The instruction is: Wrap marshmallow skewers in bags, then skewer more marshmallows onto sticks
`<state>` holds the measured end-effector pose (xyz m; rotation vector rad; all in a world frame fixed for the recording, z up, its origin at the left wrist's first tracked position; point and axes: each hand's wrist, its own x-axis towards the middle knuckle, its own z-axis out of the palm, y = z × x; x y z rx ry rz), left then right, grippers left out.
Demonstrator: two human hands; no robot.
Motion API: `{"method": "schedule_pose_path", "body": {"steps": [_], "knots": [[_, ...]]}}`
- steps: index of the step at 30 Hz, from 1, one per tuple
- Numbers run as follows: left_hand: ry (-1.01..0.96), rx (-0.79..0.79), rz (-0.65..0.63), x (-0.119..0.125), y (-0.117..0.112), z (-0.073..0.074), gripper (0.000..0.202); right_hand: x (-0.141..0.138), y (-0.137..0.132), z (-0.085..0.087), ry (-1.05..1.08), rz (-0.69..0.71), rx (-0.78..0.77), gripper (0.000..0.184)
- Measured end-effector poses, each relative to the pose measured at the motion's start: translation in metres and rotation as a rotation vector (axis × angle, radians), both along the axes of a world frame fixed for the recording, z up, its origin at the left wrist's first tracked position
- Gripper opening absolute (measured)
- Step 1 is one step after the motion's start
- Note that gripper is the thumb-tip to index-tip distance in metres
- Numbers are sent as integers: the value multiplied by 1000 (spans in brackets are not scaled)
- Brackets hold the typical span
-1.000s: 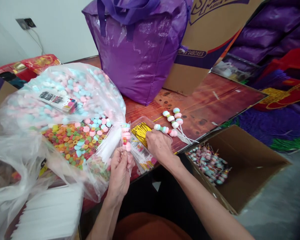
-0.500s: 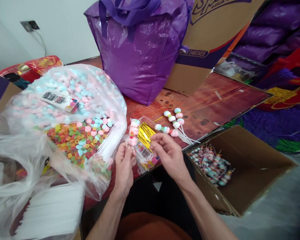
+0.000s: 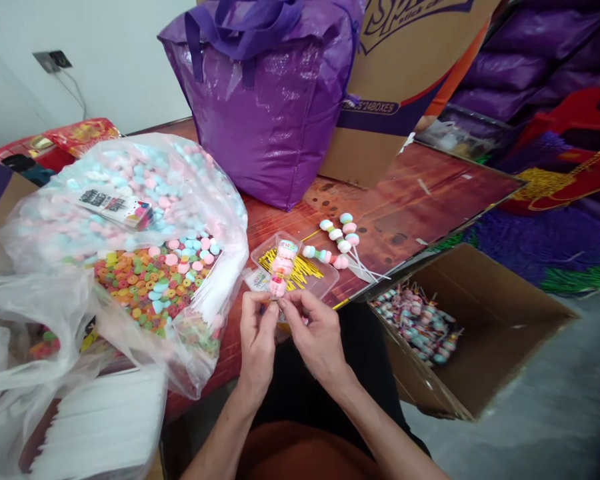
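Note:
My left hand (image 3: 260, 333) is closed, pinching the lower end of a candy stick (image 3: 282, 268) with pink and pale pieces in a clear wrapper, held upright. Against it, my right hand (image 3: 313, 330) is closed too, thumb and fingertips meeting the left ones at the wrapper's base. What the right fingertips pinch is too small to make out. Just behind the candy lies a clear plastic tray (image 3: 325, 285) of gold twist ties (image 3: 305, 269). Beside the tray, several unwrapped candy sticks (image 3: 325, 255) rest on the red table (image 3: 380, 207), their white sticks pointing towards me.
On the left, a large clear bag (image 3: 230, 200) holds pastel candies and fruit-coloured rings (image 3: 135, 283). White sticks (image 3: 105, 420) lie bundled at front left. A purple bag (image 3: 260, 127) and a carton (image 3: 365, 157) stand behind. An open box (image 3: 500, 347) at lower right holds wrapped candy sticks.
My right hand has moved left from beside the twist ties to the base of the wrapped candy, meeting my left hand. The candy has shifted slightly right, and the view has turned a little.

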<state>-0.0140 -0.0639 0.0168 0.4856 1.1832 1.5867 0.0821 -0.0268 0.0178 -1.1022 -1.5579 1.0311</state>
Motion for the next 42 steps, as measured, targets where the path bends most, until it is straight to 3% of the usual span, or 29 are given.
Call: {"method": "schedule_pose_path", "body": {"steps": [5,7,10,13,17,19,21,27,30,32,35,37,39,42], "knots": [[320,87,87,2,1,1,18,-5,-4,-4,-17,3,5,16],[296,86,111,3,3,1,21,-7,-6,-6,-3,19,-19,16],[89,69,107,2,6,3,29,-8,-9,-7,80,86,-96,16],[-209,-6,-7,-3,7,12,34,-6,-10,0,165,153,-148,17],[-529,-87,-287,-19,4,24,32,6,-3,17,163,264,-145,18],[-587,-98,-413,-25,3,27,32,12,3,24,100,339,-87,17],[-543,-105,-449,-26,3,27,37,16,7,26,-9,384,25,17],[-63,-63,-129,-7,-2,20,30,12,4,17,-366,270,331,17],[155,-8,-42,-2,-8,16,25,10,-1,20,-444,205,342,18],[221,12,-50,-3,-11,13,23,11,-3,23,-421,197,255,16],[205,11,-75,-5,-11,10,24,15,-3,24,-295,232,72,15],[93,-19,-76,-5,-7,9,27,16,-3,22,-228,236,8,17],[-91,-72,-89,-5,-3,10,31,16,-3,19,-225,220,52,20],[-293,-129,-115,-8,3,14,36,17,-2,13,-291,197,301,22]]}}
